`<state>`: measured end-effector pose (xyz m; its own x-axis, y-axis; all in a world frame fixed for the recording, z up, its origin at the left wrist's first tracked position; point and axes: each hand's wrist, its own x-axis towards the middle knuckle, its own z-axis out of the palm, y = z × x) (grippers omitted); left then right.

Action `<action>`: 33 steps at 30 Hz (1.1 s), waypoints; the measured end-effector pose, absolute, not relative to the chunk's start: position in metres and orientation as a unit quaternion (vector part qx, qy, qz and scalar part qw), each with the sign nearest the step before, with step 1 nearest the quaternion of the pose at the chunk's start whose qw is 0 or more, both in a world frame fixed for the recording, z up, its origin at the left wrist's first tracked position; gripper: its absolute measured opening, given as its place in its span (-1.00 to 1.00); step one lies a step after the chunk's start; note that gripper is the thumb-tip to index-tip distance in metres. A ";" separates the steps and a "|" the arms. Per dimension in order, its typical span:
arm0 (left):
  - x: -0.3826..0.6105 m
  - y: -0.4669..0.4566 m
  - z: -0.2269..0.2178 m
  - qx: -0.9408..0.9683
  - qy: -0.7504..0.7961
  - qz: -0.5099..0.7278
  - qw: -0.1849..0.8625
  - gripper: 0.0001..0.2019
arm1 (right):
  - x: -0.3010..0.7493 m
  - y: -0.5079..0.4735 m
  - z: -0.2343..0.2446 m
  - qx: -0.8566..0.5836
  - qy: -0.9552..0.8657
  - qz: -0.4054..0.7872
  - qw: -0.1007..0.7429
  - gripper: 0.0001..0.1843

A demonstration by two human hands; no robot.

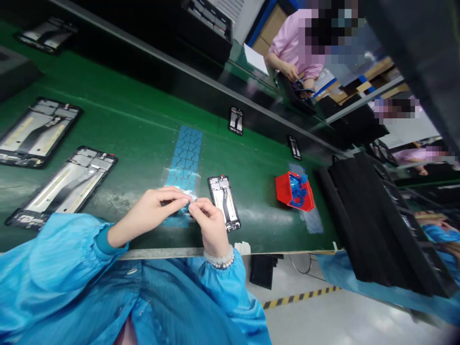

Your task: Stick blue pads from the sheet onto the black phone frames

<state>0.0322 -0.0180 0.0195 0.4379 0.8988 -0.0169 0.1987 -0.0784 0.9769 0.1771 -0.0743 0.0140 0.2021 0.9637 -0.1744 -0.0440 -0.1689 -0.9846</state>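
A small clear piece [193, 195] is pinched by the left hand [154, 207] and right hand [212, 220] above the blue sheet's near part, left of a phone [223, 201].

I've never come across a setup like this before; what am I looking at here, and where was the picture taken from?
There is no machine here. A person in blue sleeves works with bare hands, seen by a camera worn on the head that looks forward and down; this is the only view. On the green table lie several opened phones, one just beside the right hand. The left hand meets it, fingertips close together, over a sheet of blue stickers. What they pinch, if anything, is too small to make out. Farther right is a red bin with blue scraps in it. Beyond the table, a co-worker in pink is busy too.
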 end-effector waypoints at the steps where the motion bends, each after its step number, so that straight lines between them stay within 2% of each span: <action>1: 0.033 -0.019 0.019 0.646 0.436 0.333 0.531 -0.73 | 0.173 -0.076 0.012 -0.585 -0.382 0.483 0.528 -0.88; 3: 0.036 -0.022 0.019 0.619 0.467 0.338 0.533 -0.68 | 0.165 -0.079 0.009 -0.593 -0.364 0.456 0.554 -0.83; 7: 0.041 -0.024 0.022 0.561 0.515 0.357 0.541 -0.61 | 0.151 -0.084 0.005 -0.620 -0.289 0.430 0.590 -0.49; 8: 0.042 -0.024 0.022 0.548 0.521 0.367 0.542 -0.61 | 0.149 -0.085 0.005 -0.621 -0.272 0.435 0.592 -0.49; 12: 0.046 -0.024 0.021 0.519 0.508 0.385 0.569 -0.63 | 0.145 -0.085 0.007 -0.612 -0.261 0.462 0.586 -0.77; 18: 0.051 -0.030 0.019 0.509 0.488 0.392 0.591 -0.71 | 0.141 -0.084 0.006 -0.603 -0.252 0.459 0.602 -0.80; 22: 0.054 -0.033 0.019 0.525 0.466 0.382 0.601 -0.70 | 0.145 -0.087 0.007 -0.621 -0.283 0.420 0.598 -0.81; 25: 0.052 -0.028 0.019 0.502 0.460 0.404 0.611 -0.51 | 0.172 -0.091 0.010 -0.695 -0.330 0.318 0.554 -0.73; 28: 0.048 -0.020 0.017 0.464 0.483 0.394 0.630 -0.39 | 0.214 -0.096 0.007 -0.778 -0.433 0.140 0.434 -0.63; 31: 0.051 -0.018 0.011 0.480 0.490 0.284 0.670 -0.39 | 0.236 -0.103 -0.004 -0.802 -0.516 0.062 0.294 -0.13; 33: 0.055 -0.021 0.007 0.487 0.470 0.236 0.697 -0.36 | 0.231 -0.111 -0.010 -0.808 -0.515 0.062 0.279 0.01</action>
<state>0.0553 -0.0208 0.0070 0.4460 0.7873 -0.4258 0.1284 0.4145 0.9010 0.2305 -0.1108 -0.0104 0.4621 0.8669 0.1869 0.7976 -0.3142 -0.5148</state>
